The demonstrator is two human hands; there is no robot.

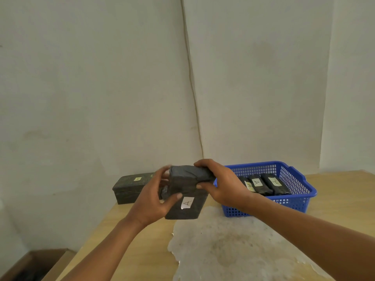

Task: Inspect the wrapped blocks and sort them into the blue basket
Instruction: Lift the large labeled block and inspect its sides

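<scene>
Forearms reach in from the bottom edge, and between them the wrapped block (187, 191) is held above the bench (142, 240), left hand (151, 201) curled under its near side with the thumb by the white "A" label (187, 203), right hand (221, 184) clamped over its far top end; each grip is closed on it. Judging by the two-handed hold it is probably dense and stiff, its dark wrap crinkled and maybe slick (hold the long faces, not the loose folds). Right of it, the blue basket (300, 179) holds three labelled blocks (263, 184); another long block (134, 186) lies near the wall. A pale, worn patch (233, 250) mars the wooden top, bare whitish walls (91, 78) behind
</scene>
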